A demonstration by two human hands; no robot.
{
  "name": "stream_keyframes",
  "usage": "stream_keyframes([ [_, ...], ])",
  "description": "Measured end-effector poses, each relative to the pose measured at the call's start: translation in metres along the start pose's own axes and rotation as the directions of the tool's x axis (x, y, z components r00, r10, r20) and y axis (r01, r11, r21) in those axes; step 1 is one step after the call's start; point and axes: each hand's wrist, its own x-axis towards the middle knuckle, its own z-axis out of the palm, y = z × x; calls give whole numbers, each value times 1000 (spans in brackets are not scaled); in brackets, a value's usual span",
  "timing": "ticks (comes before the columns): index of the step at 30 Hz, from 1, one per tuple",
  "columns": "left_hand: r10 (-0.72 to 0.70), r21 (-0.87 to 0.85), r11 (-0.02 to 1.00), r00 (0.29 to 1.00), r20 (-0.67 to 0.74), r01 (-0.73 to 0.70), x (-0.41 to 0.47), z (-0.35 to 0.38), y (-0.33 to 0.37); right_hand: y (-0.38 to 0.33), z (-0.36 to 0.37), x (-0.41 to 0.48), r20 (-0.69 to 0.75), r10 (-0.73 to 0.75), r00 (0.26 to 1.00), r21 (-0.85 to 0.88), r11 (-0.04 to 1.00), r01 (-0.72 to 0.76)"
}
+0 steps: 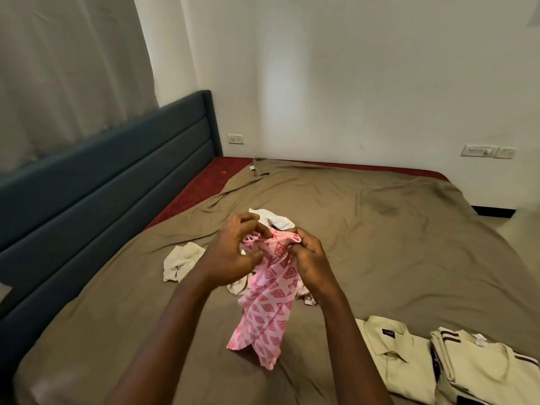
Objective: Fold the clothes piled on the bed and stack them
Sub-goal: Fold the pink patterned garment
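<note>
A pink garment with a red diamond print (267, 305) hangs over the bed, held up by its top edge. My left hand (233, 252) pinches that edge on the left and my right hand (309, 255) grips it on the right. Unfolded whitish clothes lie on the olive sheet: one piece (182, 260) to the left, one (273, 219) behind my hands, and more (238, 286) partly hidden under the pink garment. Folded cream shirts sit at the lower right: a single collared one (394, 361) and a stack with dark-striped trim (485, 366).
The bed (394, 244) is covered by a wrinkled olive sheet, with red mattress showing along the far edge. A dark blue padded headboard (102, 182) runs along the left. White walls with sockets stand behind, and floor shows at the right.
</note>
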Motion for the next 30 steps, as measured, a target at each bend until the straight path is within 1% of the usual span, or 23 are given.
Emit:
stream_keyframes([
  [1, 16, 54, 998, 994, 112, -22, 2, -3, 1, -1, -3, 2, -9, -2, 1000, 22, 1000, 3],
  [2, 23, 104, 994, 981, 193, -43, 3, -3, 0, -1, -5, 3, -17, -7, 1000, 50, 999, 8],
  [4, 28, 198, 976, 955, 297, -91, 2, 1, -2, -4, -5, 4, -30, -8, 1000, 105, 994, 11],
  [6, 19, 337, 929, 931, 364, -151, 1, 7, -4, -4, -3, 7, -42, -14, 999, 90, 996, 18],
  [7, 10, 413, 893, 927, 376, -177, 1, 7, -4, -2, -2, 10, -60, -13, 998, 47, 999, 15],
  [8, 8, 450, 873, 927, 374, -189, 1, 6, -2, 3, -3, 13, -85, -18, 996, -8, 1000, 17],
  [9, 27, 431, 882, 935, 353, -188, 1, 1, 3, 5, -6, 13, -127, -32, 991, -86, 996, 22],
  [10, 44, 363, 917, 947, 318, -165, -1, -6, 7, 9, -12, 12, -172, -65, 983, -174, 984, 34],
  [12, 40, 203, 975, 970, 239, -90, -5, -28, 18, 13, -25, 8, -225, -187, 956, -330, 938, 106],
  [13, 8, 144, 989, 973, 231, -43, -8, -40, 22, 13, -30, 6, -234, -245, 941, -378, 915, 145],
  [15, -76, 28, 997, 952, 297, 71, -12, -55, 30, 13, -33, 9, -244, -288, 926, -438, 885, 159],
  [17, -102, -55, 990, 932, 347, 129, -15, -59, 34, 7, -28, 14, -250, -265, 931, -434, 891, 137],
  [18, -108, -78, 987, 938, 329, 141, -16, -60, 34, 4, -23, 15, -248, -248, 936, -397, 908, 135],
  [20, -107, -121, 983, 963, 246, 140, -13, -61, 34, -2, -15, 15, -254, -226, 940, -278, 948, 153],
  [21, -99, -131, 983, 974, 203, 127, -11, -61, 34, -5, -11, 14, -248, -254, 935, -240, 951, 194],
  [23, -81, -99, 990, 985, 153, 97, -8, -61, 35, -13, -3, 11, -165, -364, 917, -226, 918, 325],
  [24, -74, -84, 993, 988, 137, 86, -6, -60, 37, -19, 2, 11, -87, -422, 902, -240, 888, 393],
  [25, -66, -87, 993, 991, 120, 77, -6, -59, 39, -26, 10, 12, 10, -449, 893, -257, 862, 436],
  [27, -28, -140, 989, 995, 99, 42, -4, -57, 42, -39, 24, 14, 179, -425, 887, -280, 843, 460],
  [28, -15, -173, 985, 996, 91, 30, -4, -57, 42, -42, 30, 15, 218, -411, 885, -290, 839, 461],
  [30, -13, -253, 967, 996, 88, 35, -4, -57, 39, -47, 38, 17, 217, -415, 884, -296, 834, 465],
])
